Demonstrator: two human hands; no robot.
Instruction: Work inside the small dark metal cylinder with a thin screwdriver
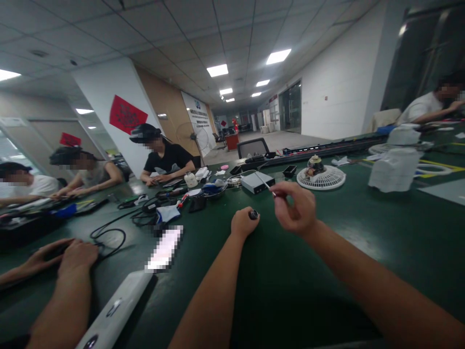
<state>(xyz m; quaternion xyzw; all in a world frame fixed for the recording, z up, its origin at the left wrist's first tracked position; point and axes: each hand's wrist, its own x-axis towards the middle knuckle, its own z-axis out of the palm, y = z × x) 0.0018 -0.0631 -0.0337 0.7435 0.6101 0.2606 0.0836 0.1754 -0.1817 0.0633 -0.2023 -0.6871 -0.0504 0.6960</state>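
Note:
My left hand (242, 224) is closed around a small dark cylinder (253, 214) and rests low over the green table. Only the cylinder's round end, with a lighter ring, shows past my fingers; the rest is hidden in the fist. To its right and slightly higher, my right hand (296, 207) pinches a thin metal rod (265, 182) between thumb and fingertips. The rod slants up and left, across the view of a grey box (255, 182) behind it. The two hands are apart, and the rod does not touch the cylinder.
Behind my right hand stands a round white fan grille (321, 178) with a motor. A small black tray (289, 170) and translucent plastic pieces (394, 169) stand farther off. Cables (109, 237), a phone (165, 248) and a long white panel (119, 305) lie left, near a co-worker's hands (74, 254).

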